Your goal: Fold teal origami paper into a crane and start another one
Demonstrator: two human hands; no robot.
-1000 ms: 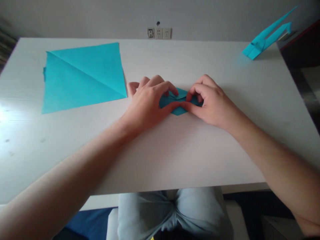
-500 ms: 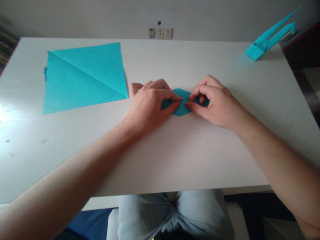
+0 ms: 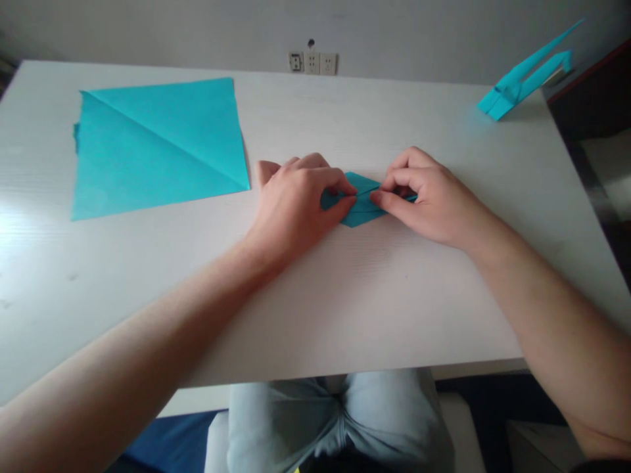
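Both hands are on the job, close together at table center, fingertips nearly meeting but not touching. Left hand [image 3: 290, 203] pinches the left half of the folded paper [image 3: 362, 213], with fingers on top and thumb along the near side. Right hand [image 3: 426, 197] pinches the right half the same way; its thumb [image 3: 387, 199] lies along the near edge and its fingers curl over the far side. Both wrists are low, and the forearms come in from the near corners.

The folded paper is teal and roughly diamond-shaped, with layered flaps. It sits flat on the white table [image 3: 394, 309], just in front of the person, with one point toward them. Its right tip pokes out under the right hand's fingers.

Left of the hands, near but not touching them, a big teal square sheet [image 3: 158, 144] lies flat, with one diagonal crease. Far right corner: a teal folded piece [image 3: 513, 89] with two long narrow arms angled up. Outlets [image 3: 312, 63] are on the wall behind the table. Light jeans [image 3: 335, 420] show below the near edge.
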